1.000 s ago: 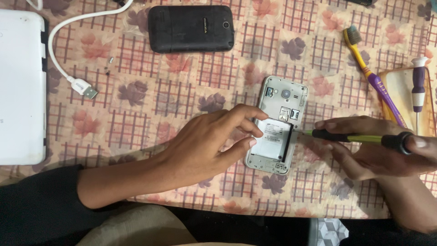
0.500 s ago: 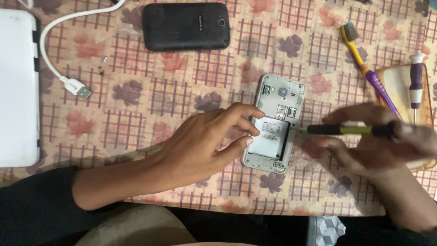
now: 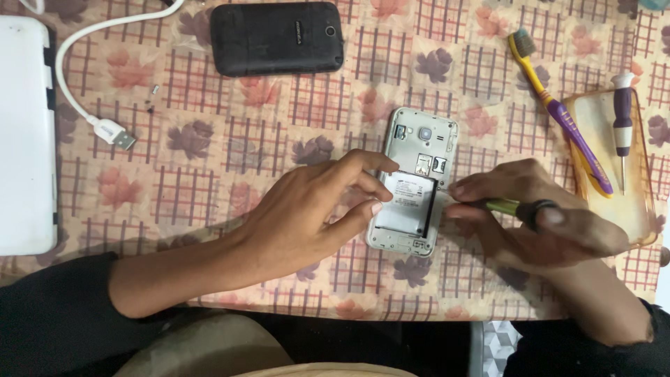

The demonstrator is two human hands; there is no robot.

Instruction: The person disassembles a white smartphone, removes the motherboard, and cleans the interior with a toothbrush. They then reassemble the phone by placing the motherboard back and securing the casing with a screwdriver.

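head view: the left hand [image 3: 314, 213] rests half-curled on the open white phone [image 3: 413, 183], fingertips on its pale battery [image 3: 407, 204], gripping nothing. the right hand [image 3: 537, 220] is closed around a green-handled tool [image 3: 509, 207] whose tip meets the phone's right edge. the phone lies back-off near the middle of the floral tablecloth [image 3: 209, 181]. a slip of the tip could gouge the battery or scratch the frame, likely if the left hand's hold loosens. the phone's card slots and camera are bare.

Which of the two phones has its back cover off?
The white phone between the left hand and right hand: its battery shows. The black phone is closed.
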